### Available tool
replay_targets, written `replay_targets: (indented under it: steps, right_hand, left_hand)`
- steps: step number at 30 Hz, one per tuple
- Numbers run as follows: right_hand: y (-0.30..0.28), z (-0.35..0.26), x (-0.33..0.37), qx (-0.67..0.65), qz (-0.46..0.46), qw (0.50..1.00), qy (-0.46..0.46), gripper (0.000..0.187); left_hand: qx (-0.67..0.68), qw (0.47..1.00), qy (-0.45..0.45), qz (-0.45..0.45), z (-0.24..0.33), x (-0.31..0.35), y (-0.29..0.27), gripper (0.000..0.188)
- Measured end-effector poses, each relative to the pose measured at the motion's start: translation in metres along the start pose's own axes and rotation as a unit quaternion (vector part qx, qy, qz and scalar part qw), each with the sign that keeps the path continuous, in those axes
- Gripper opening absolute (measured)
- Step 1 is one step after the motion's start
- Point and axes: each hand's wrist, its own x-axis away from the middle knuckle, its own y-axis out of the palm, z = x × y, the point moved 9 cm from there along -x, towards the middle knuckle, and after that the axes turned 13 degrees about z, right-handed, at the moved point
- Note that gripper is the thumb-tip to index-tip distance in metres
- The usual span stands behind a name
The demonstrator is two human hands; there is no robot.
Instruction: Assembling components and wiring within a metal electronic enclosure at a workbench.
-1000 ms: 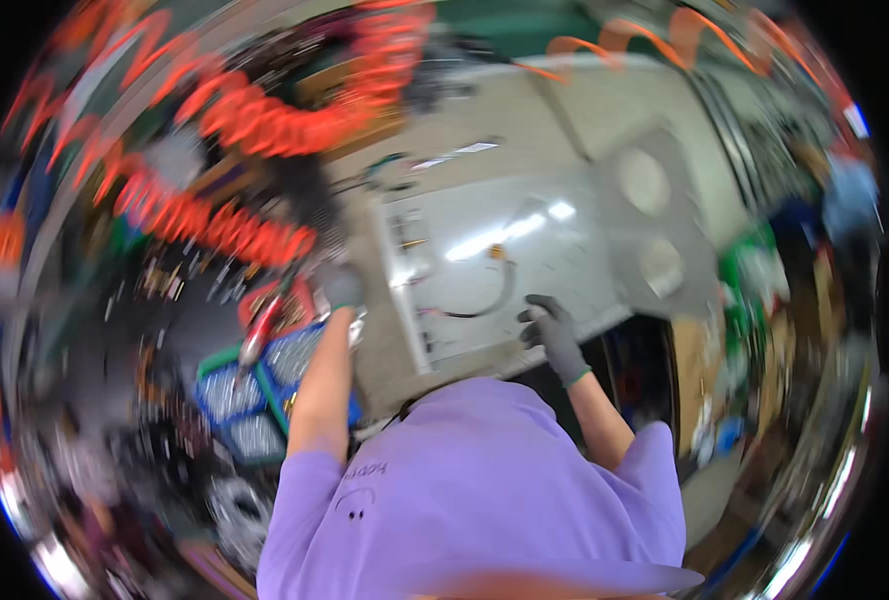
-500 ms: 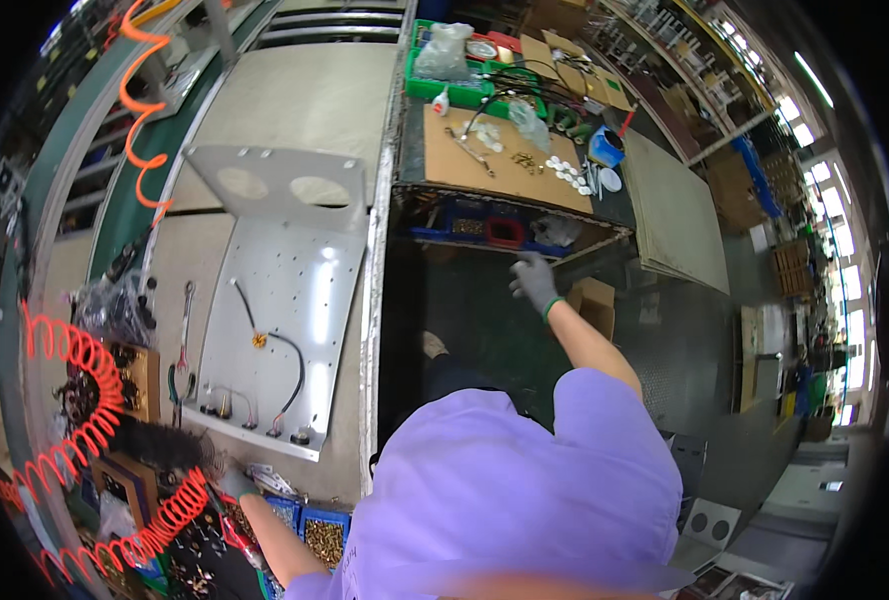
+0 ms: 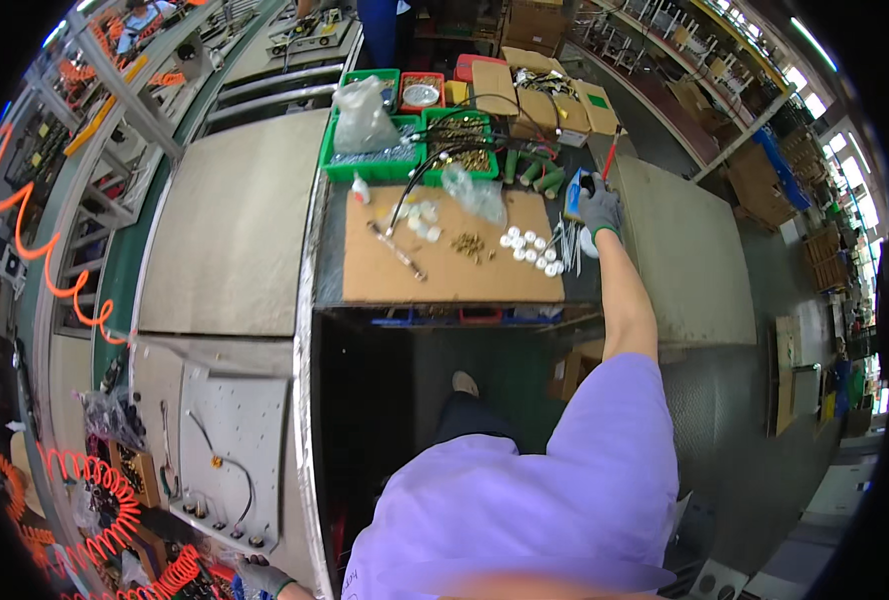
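Note:
My right hand [image 3: 602,208], in a grey glove with a green cuff, reaches out to a blue container [image 3: 573,196] at the right end of a cardboard-topped bench. Its fingers are at the container's mouth and partly hidden, so their grip does not show. Beside it lie thin metal rods and white round caps [image 3: 531,243]. At the lower left, my gloved left hand [image 3: 265,576] is close to the lower edge of a perforated metal panel [image 3: 230,450]. It is small and unclear; whether it holds anything cannot be told. A black cable [image 3: 249,480] lies on that panel.
Green bins [image 3: 455,150] of small parts stand at the back of the bench, with a plastic bag [image 3: 365,118] in one. Brass fittings [image 3: 470,245] lie on the cardboard sheet [image 3: 395,275]. Orange coiled hoses [image 3: 95,480] hang at the left. A flat board [image 3: 680,250] lies right of the bench.
My right hand has moved from in front of the bench up to the blue container. The view has shifted toward the bench, with the panel now lower left and my left hand near the bottom edge.

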Motion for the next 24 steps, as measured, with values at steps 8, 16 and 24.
replay_targets:
  steps: [8, 16, 24]
  right_hand:
    - [0.075, 0.024, -0.105, 0.028, -0.076, 0.997, -0.01, 0.054]
    - [-0.059, 0.045, -0.127, -0.177, 0.225, 0.945, -0.16, 0.05]
    - [-0.019, 0.079, -0.091, -0.436, 0.001, 0.9, 0.019, 0.032]
  left_hand:
    - [-0.068, 0.954, -0.09, -0.277, -0.019, 0.298, 0.155, 0.007]
    - [-0.124, 0.831, -0.032, -0.541, -0.025, 0.496, 0.284, 0.009]
    - [-0.121, 0.71, -0.05, -0.692, -0.033, 0.66, 0.328, 0.01]
